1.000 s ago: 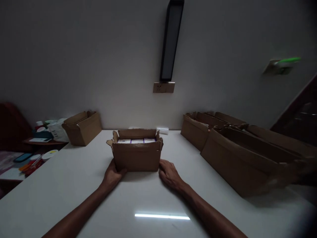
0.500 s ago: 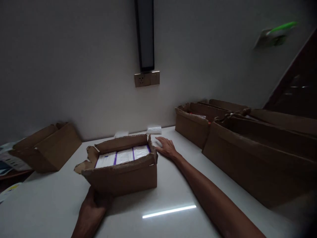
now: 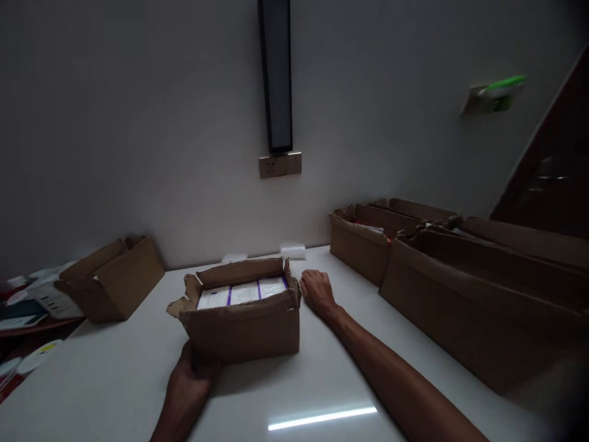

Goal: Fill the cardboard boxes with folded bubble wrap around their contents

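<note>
A cardboard box (image 3: 243, 334) with torn flaps stands before me on the white table. In it lie white plastic-wrapped packs (image 3: 243, 293) with purple edges. My left hand (image 3: 191, 377) grips the box at its lower left corner; the fingers go beneath it and are hidden. My right hand (image 3: 317, 291) is at the box's back right corner, palm down and fingers curled. Its fingertips are out of sight, and I cannot tell whether it touches the box.
Larger open cardboard boxes (image 3: 460, 313) stand along the right side. Another open box (image 3: 129, 279) sits at the left, beside a white basket (image 3: 57, 294). Clear plastic packets (image 3: 293, 250) lie by the wall. A socket plate (image 3: 280, 166) is mounted above.
My right hand's fingers, stretched out before, are now curled in beside the box. My left hand keeps its hold at the lower left corner. The view has shifted slightly.
</note>
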A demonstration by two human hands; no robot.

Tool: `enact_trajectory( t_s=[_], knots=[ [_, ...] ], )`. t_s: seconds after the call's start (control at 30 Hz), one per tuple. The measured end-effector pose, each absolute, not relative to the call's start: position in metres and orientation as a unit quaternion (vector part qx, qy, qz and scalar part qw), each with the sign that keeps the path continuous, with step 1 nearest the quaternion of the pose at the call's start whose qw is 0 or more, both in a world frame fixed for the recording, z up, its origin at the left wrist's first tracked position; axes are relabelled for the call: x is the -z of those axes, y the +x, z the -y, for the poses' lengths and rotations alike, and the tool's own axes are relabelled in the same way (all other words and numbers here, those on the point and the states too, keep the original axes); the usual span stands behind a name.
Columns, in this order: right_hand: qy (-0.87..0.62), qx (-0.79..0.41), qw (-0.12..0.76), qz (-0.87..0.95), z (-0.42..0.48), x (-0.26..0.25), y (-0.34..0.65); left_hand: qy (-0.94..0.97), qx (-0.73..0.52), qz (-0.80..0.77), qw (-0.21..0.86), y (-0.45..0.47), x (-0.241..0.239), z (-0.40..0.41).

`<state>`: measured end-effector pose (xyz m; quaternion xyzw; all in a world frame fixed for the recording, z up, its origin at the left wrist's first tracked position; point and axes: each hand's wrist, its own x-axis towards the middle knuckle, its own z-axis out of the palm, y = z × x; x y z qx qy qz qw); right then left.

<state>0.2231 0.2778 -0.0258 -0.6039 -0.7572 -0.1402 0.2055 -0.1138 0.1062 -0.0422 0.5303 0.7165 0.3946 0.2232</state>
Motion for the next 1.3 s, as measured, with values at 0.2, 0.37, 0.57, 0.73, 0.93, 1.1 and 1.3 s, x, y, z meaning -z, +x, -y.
enact_trajectory(
  t_s=[0.2,0.37,0.57,0.73,0.93,1.1,1.3],
  knots=[
    [-0.626,0.170,0.156,0.745,-0.169,0.028,0.279,0.570,-0.427,-0.672,0.203,-0.110,0.027,-0.097],
    [-0.590,0.177,0.159,0.772,-0.054,0.033,0.303,0.584,-0.409,-0.674,0.196,-0.112,0.025,-0.099],
    [-0.476,0.179,0.272,0.817,0.025,0.038,0.298,0.571,-0.452,-0.678,0.102,-0.111,0.019,-0.059],
    [-0.471,0.134,0.290,0.822,0.033,0.039,0.283,0.719,-0.460,-0.522,0.008,-0.056,0.017,0.017],
    [-0.434,0.060,0.314,0.842,0.043,0.042,0.258,0.793,-0.324,-0.474,0.205,0.025,0.022,0.011],
    [-0.443,0.046,0.323,0.835,0.048,0.046,0.258,0.741,-0.362,-0.492,0.280,0.020,0.015,-0.011],
    [-0.432,0.089,0.326,0.836,0.036,0.032,0.263,0.596,-0.451,-0.598,0.290,-0.037,0.009,0.006]
  ],
)
